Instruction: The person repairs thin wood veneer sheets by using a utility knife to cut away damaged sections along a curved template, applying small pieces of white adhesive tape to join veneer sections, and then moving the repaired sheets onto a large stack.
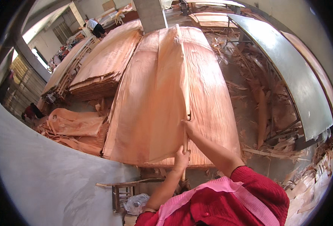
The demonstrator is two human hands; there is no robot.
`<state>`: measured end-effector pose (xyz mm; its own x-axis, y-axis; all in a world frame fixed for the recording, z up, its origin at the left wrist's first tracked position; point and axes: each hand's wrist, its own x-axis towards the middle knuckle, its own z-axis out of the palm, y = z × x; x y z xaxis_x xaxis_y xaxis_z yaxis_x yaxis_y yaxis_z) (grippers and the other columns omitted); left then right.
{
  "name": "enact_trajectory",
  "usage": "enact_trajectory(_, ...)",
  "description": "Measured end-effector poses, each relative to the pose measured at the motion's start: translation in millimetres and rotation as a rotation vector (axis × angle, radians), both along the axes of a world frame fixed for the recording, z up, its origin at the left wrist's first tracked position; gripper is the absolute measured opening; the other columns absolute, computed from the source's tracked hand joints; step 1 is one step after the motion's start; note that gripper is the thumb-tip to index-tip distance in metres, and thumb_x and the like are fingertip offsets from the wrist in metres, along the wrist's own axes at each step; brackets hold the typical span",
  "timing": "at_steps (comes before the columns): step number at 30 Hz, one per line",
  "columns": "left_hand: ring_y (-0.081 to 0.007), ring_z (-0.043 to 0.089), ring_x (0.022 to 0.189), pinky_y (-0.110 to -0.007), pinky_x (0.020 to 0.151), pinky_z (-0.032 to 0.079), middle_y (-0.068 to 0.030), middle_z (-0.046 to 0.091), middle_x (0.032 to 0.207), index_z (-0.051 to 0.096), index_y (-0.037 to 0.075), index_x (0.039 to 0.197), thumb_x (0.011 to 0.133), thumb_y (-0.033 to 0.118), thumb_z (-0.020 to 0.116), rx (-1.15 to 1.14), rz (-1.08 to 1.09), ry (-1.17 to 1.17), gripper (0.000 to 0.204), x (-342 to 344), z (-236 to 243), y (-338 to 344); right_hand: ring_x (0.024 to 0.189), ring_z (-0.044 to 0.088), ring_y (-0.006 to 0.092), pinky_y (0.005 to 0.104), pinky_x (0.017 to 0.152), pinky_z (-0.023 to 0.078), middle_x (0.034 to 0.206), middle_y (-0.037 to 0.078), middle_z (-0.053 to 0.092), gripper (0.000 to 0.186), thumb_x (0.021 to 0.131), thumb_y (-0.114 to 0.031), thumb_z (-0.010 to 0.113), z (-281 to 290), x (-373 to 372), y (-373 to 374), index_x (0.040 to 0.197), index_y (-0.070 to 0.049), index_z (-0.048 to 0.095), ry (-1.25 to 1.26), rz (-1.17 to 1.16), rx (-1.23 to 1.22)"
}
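Note:
A long, thin wooden pole (186, 101) runs away from me over a big stack of wood veneer (211, 94). My left hand (181, 158) is closed round the pole near the stack's front edge. Farther up, my right hand (189, 127) is closed on the same pole, with a small dark spot just beyond its fingers. Left of the pole, a thin orange-brown veneer sheet (162, 109) lies over the stack, its right edge raised along the pole. Whether the sheet is fixed to the pole I cannot tell.
More veneer stacks (102, 60) stand to the left, with loose sheets (76, 122) below. A long grey-topped table (287, 64) is on the right, veneer scraps (262, 109) beside it. A concrete pillar (150, 15) rises behind. A person (95, 27) is at the far left; a wooden stool (117, 192) stands near me.

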<state>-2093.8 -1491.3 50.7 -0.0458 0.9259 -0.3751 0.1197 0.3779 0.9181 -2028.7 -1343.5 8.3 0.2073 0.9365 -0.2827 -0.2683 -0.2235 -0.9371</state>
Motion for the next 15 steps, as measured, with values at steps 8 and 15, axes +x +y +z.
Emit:
enact_trajectory(8, -0.0061, 0.033, 0.033, -0.021, 0.027, 0.027, 0.0015, 0.038, 0.05, 0.041, 0.008, 0.09, 0.084, 0.011, 0.05, -0.041, 0.009, -0.087, 0.011, 160.9, 62.0, -26.1, 0.047, 0.052, 0.0172, 0.0307, 0.04, 0.04, 0.056, 0.009, 0.054, 0.014, 0.07, -0.01, 0.062, 50.3, 155.2, -16.8, 0.066, 0.001, 0.055, 0.046, 0.07, 0.009)
enact_trajectory(15, -0.0059, 0.032, 0.035, -0.021, 0.028, 0.026, 0.001, 0.038, 0.052, 0.038, 0.008, 0.088, 0.084, 0.01, 0.049, -0.006, -0.055, -0.095, 0.012, 331.3, 137.3, -34.1, 0.046, 0.051, 0.0172, 0.0328, 0.042, 0.039, 0.055, 0.009, 0.054, 0.021, 0.068, -0.015, 0.065, 112.5, 331.1, -16.4, 0.061, 0.001, 0.055, -0.063, 0.011, 0.129)
